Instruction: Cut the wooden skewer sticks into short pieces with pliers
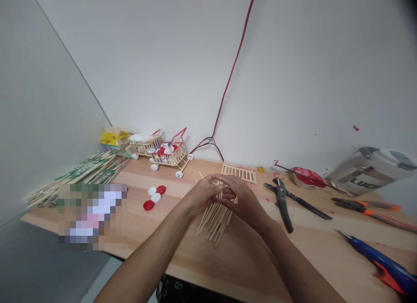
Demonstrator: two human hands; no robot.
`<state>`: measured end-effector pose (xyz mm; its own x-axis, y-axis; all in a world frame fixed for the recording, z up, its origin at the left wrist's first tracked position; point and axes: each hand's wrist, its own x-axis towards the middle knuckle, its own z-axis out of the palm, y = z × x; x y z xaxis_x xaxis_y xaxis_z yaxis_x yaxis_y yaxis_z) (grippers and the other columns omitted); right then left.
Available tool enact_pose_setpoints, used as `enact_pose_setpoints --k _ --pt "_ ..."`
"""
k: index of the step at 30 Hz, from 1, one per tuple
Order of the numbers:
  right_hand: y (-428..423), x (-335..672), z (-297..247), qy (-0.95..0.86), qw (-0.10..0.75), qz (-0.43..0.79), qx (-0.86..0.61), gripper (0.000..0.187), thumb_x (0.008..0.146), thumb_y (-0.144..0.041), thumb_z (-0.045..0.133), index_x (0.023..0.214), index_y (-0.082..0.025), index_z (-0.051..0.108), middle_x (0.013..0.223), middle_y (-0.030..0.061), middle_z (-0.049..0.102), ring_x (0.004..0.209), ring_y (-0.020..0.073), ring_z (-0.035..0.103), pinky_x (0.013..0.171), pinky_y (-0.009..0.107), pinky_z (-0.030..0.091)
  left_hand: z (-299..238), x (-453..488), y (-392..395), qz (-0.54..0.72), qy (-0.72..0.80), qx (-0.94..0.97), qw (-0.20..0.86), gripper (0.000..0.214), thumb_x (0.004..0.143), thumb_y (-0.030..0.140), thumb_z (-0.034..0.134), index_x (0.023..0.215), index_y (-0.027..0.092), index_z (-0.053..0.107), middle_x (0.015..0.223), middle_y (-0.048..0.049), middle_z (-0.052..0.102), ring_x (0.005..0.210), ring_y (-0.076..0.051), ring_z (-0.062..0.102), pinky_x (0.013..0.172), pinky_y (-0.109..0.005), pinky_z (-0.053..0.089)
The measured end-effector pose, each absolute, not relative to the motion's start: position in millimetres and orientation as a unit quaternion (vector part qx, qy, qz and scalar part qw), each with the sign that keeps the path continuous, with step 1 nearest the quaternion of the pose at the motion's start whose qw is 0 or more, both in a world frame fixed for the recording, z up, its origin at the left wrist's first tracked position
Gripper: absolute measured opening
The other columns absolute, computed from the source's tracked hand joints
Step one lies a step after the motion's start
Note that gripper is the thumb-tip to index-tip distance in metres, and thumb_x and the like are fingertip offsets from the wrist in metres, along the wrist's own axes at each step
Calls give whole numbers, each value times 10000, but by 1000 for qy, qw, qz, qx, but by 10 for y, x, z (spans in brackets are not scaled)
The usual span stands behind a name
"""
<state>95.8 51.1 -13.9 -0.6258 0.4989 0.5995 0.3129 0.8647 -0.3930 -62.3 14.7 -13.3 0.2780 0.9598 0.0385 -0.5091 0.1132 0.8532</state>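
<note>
My left hand [203, 193] and my right hand [240, 196] meet above a loose bundle of thin wooden sticks [215, 225] on the table. Their fingertips come together around a short visible length of wooden stick [221, 189]; how many sticks are between the fingers is hidden. Both hands have curled fingers. Just behind them lies a flat ladder-like frame [239, 172] made of sticks. A few more stick ends show to the left of my left hand.
Two small stick carts [171, 154] with bottle-cap wheels stand at the back left. Red and white caps [156, 198] lie left of my arms. Black pliers [283, 203], orange-handled pliers [365, 206], a blue glue gun [374, 255] and a red-filled cup [308, 177] are right.
</note>
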Motion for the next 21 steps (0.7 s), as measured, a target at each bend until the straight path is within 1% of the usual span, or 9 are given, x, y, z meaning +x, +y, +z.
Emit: enact_pose_setpoints --k 4,7,10,13,16,18,19,21 --pt "475 938 -134 -893 365 136 -226 521 811 -339 631 1296 -256 461 1263 92 566 1174 251 502 981 445 390 -177 -598 134 545 275 387 691 551 682 282 771 1119 128 473 918 -159 702 852 -277 691 722 -334 526" --pt "444 933 -116 -898 352 129 -230 494 798 -256 627 1269 -246 479 1235 85 576 1155 246 503 977 433 385 -225 -577 127 560 273 374 686 530 676 278 775 1092 118 489 889 -147 704 862 -276 689 784 -365 517" --pt "440 946 -94 -901 347 123 -229 484 769 -191 612 1236 -240 497 1172 82 598 1103 247 525 948 430 401 -256 -578 113 550 268 375 696 488 697 286 758 1075 121 496 874 -143 705 863 -274 689 804 -386 511" --pt "459 969 -74 -901 348 129 -224 457 760 -166 595 1203 -239 510 1136 79 608 1073 244 539 925 424 417 -237 -595 82 529 256 386 711 481 712 268 744 1098 129 492 921 -163 703 904 -278 680 802 -374 508" --pt "484 984 -83 -902 347 130 -221 434 770 -196 606 1192 -243 515 1142 83 607 1080 249 540 922 430 424 -201 -605 54 525 247 392 714 498 711 243 744 1122 128 486 965 -184 696 956 -285 665 829 -371 495" --pt "500 988 -113 -904 345 129 -217 442 787 -241 618 1214 -247 502 1175 89 595 1109 254 529 938 442 417 -190 -610 46 535 247 393 706 508 705 240 749 1122 118 486 934 -188 702 945 -293 667 836 -381 488" --pt "507 990 -132 -905 345 126 -215 470 794 -270 625 1241 -246 482 1203 95 582 1130 258 518 949 449 412 -187 -614 45 539 249 393 702 527 700 240 752 1134 115 481 913 -186 704 934 -297 670 830 -384 487" --pt "521 997 -168 -904 348 119 -220 589 796 -338 641 1325 -235 403 1271 118 540 1178 268 487 968 464 403 -184 -625 45 539 259 390 700 601 689 235 758 1194 121 452 907 -184 706 922 -304 672 808 -382 489"
